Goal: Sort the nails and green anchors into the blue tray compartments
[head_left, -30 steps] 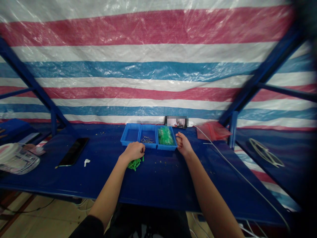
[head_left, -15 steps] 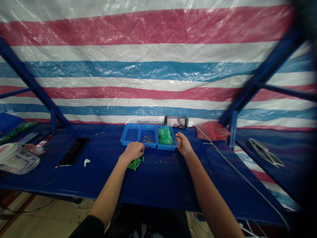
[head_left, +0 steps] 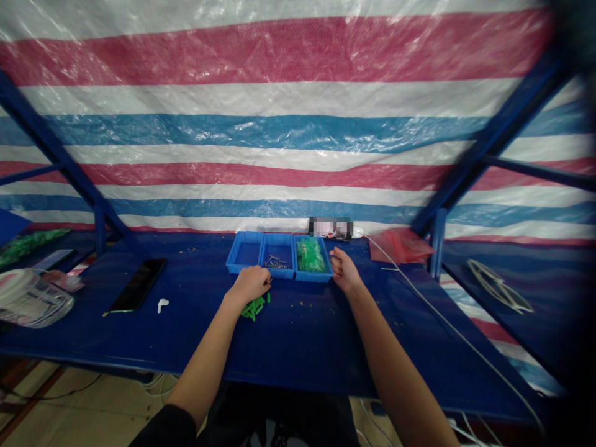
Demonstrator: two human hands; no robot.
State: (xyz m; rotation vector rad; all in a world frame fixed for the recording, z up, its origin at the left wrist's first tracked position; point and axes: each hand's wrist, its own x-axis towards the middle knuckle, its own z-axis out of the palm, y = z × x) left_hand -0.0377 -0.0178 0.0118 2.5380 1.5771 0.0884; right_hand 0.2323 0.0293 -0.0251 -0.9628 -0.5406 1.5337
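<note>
My left hand [head_left: 252,284] is closed just in front of the middle blue bin [head_left: 292,273], fingers pinched; whatever they hold is too small to name. Under and beside it lies a loose pile of green plastic wall plugs [head_left: 254,308]. Several metal screws [head_left: 277,263] rest in the middle bin. The right bin [head_left: 313,277] holds a clear bag of green pieces [head_left: 311,255], and the left bin [head_left: 246,252] shows a bare floor. Beside the right bin's right edge, my right hand [head_left: 343,269] has its fingers curled shut, their contents hidden.
Behind the bins a phone [head_left: 330,228] leans, a white cable [head_left: 433,316] running off rightward. A red plastic bag [head_left: 401,246] lies at right. Leftward are a dark phone [head_left: 138,285], a white earbud [head_left: 162,305] and a plastic tub [head_left: 32,298]. Slanted blue posts [head_left: 69,161] frame the table.
Both hands have kept almost the same place and grip. At the far left edge, a blue object has shifted away, uncovering more of a green heap.
</note>
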